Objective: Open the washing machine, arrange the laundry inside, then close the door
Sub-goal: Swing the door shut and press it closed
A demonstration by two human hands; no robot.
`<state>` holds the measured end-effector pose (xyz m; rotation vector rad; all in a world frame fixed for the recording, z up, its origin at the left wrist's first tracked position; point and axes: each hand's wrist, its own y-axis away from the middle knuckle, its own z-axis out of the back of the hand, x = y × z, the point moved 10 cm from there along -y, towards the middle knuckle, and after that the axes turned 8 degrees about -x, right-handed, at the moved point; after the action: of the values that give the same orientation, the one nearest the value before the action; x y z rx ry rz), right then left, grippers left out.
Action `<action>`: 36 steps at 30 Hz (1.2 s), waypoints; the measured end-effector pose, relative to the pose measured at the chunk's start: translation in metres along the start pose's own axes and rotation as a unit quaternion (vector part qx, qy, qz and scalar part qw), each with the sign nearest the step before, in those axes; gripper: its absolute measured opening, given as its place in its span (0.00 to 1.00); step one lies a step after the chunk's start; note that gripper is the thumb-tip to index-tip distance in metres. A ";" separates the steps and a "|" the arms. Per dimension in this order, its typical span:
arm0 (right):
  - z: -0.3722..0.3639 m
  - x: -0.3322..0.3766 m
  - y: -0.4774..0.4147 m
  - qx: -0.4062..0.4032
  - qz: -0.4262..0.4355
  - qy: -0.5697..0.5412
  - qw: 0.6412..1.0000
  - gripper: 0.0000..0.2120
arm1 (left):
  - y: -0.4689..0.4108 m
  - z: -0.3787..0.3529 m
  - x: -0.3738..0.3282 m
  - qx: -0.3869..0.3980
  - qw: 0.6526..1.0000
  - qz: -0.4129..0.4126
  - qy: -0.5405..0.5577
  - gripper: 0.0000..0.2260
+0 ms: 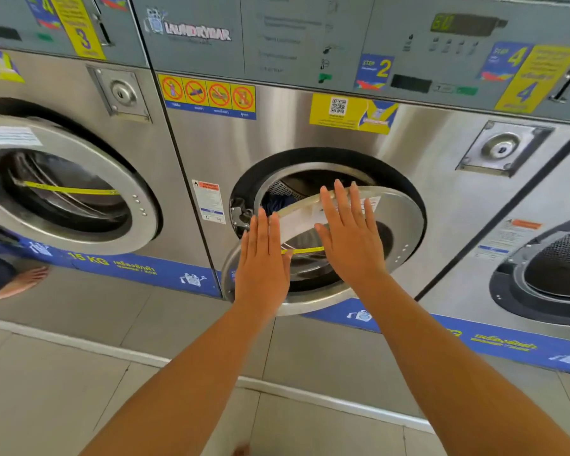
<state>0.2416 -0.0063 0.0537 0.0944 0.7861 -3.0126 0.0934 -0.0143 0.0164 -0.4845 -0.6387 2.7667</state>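
Note:
The middle steel washing machine (pixel 310 136) has its round door (pixel 395 232) ajar, hinged at the right, with a gap on the left side. Dark blue laundry (pixel 278 202) shows through that gap inside the drum. My left hand (pixel 262 258) lies flat on the door's left edge, fingers straight and together. My right hand (pixel 349 235) lies flat on the door's glass and upper rim, fingers spread. Neither hand holds anything. The door latch (pixel 241 213) on the machine's left side is exposed.
A second washer (pixel 79 103) with its door (pixel 63 189) shut stands to the left, and a third washer (pixel 547 258) stands to the right. Grey floor tiles (pixel 63 373) run in front. A person's bare foot (pixel 30 278) is reflected at the far left.

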 end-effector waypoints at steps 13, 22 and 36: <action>-0.045 0.000 -0.073 -0.004 -0.068 0.027 0.997 0.31 | -0.122 -0.060 0.036 0.057 0.998 -0.017 0.028 0.32; -0.064 0.000 -0.087 -0.001 -0.092 0.048 0.995 0.34 | -0.141 -0.081 0.037 0.062 0.997 -0.004 0.043 0.34; -0.041 0.001 -0.084 0.071 -0.072 0.007 0.995 0.31 | -0.137 -0.064 0.039 0.119 0.993 -0.022 -0.001 0.34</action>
<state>0.2397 0.0868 0.0593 0.0660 0.6020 -3.2054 0.1056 0.1417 0.0155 -0.4098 -0.3097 2.7539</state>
